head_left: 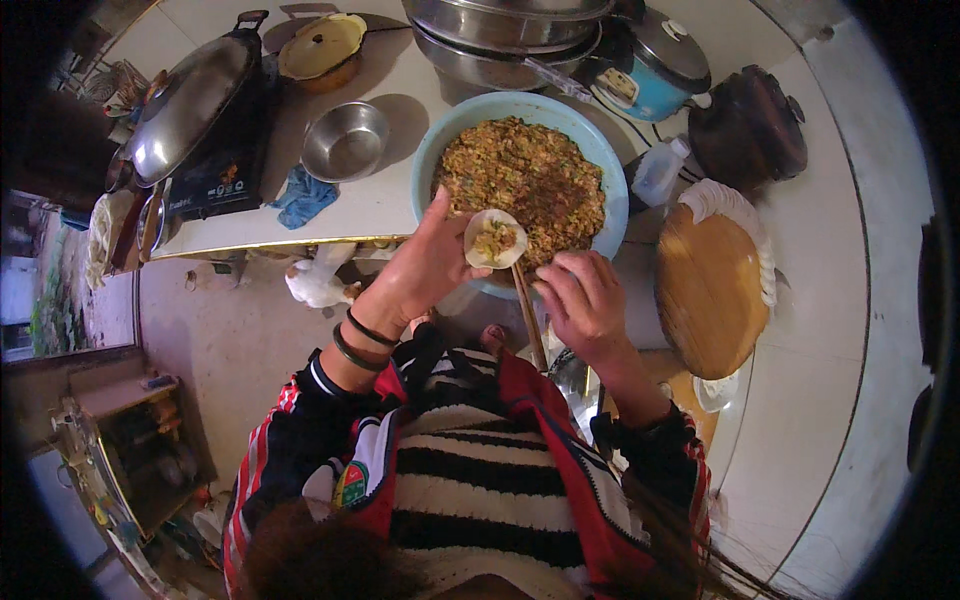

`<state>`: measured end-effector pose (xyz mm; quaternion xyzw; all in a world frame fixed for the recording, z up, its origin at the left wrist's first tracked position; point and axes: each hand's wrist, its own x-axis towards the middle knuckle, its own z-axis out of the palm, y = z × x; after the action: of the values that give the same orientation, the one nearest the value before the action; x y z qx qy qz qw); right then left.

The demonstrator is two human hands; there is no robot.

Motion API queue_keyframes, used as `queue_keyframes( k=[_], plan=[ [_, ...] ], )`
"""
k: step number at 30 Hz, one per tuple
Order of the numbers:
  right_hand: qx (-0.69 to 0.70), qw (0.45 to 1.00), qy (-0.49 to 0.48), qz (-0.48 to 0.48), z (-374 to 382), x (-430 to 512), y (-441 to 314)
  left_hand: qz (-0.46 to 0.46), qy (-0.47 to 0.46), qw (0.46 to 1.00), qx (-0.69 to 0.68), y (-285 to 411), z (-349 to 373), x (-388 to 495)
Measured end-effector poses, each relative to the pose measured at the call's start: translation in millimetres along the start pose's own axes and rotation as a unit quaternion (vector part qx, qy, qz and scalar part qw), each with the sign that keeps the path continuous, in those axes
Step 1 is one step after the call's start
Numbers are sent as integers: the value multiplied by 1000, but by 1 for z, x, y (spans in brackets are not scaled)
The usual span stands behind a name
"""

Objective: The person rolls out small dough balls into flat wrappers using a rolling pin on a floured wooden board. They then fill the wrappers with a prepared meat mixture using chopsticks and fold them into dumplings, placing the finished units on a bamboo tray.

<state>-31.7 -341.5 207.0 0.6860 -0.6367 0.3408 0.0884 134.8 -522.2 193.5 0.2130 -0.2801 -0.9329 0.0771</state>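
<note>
A round dumpling wrapper (480,251) with a dab of chopped filling on it lies on the fingers of my left hand (433,259), over the near rim of a large light-blue basin (616,196). Chopped filling (525,172) fills much of the basin. My right hand (585,296) is just right of the wrapper, its fingers bent and apart from it. A pair of wooden chopsticks (531,319) slants between my hands, tips near the wrapper; they pass below my right fingers, and I cannot tell whether that hand touches them.
Stacked wrappers (731,210) line the rim of a round wooden board (709,300) at right. A plastic bottle (660,174), a blue rice cooker (660,75) and steel pots (510,37) surround the basin. Left are a steel bowl (345,142), a blue cloth (302,196) and a lidded wok (195,105). A cat (319,285) is below the counter.
</note>
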Motion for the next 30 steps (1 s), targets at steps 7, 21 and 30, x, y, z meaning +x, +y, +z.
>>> queue_keyframes(
  k=[7,21,30],
  plan=[
    [-20,999,-5,-40,0,21,-2,-25,-35,999,29,-6,14,-2],
    [150,983,13,107,-15,41,-10,246,20,789,562,-19,41,-19],
    [152,985,-13,78,-23,42,-11,310,8,788,532,-14,46,-21]
  ],
)
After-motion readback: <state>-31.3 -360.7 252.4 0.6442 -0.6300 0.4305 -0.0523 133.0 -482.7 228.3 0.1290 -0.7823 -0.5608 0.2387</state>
